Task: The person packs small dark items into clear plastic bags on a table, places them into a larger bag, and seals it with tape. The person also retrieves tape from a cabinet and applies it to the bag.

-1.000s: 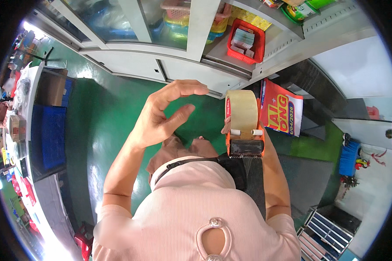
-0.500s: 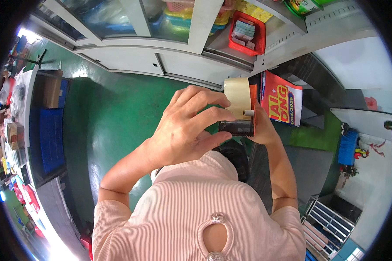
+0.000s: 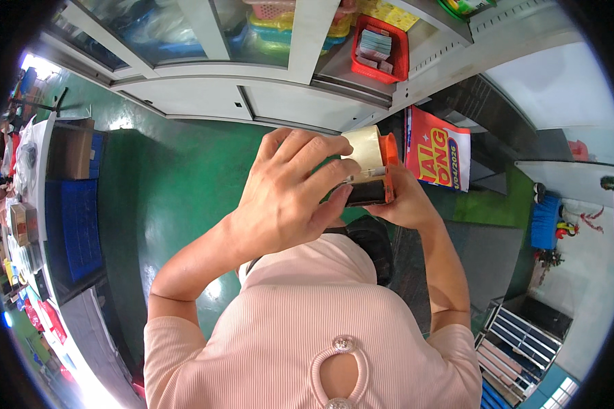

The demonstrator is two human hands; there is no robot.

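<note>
While the left hand (image 3: 280, 194) curls over, contact unclear, the right hand (image 3: 411, 199) grips the tape dispenser (image 3: 372, 192).

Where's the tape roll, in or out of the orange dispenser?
In. The tape roll sits against the orange side of the tape dispenser, which the right hand grips.

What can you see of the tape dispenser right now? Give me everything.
The tape dispenser has an orange frame, plastic by its look, carrying a wide roll of pale yellowish tape, with a dark front section toward the person's body. It is held in the air in front of the torso, the roll on the far side. The right hand grips its right side; the left hand covers part of its left side, though exact fingertip contact is unclear.
</note>
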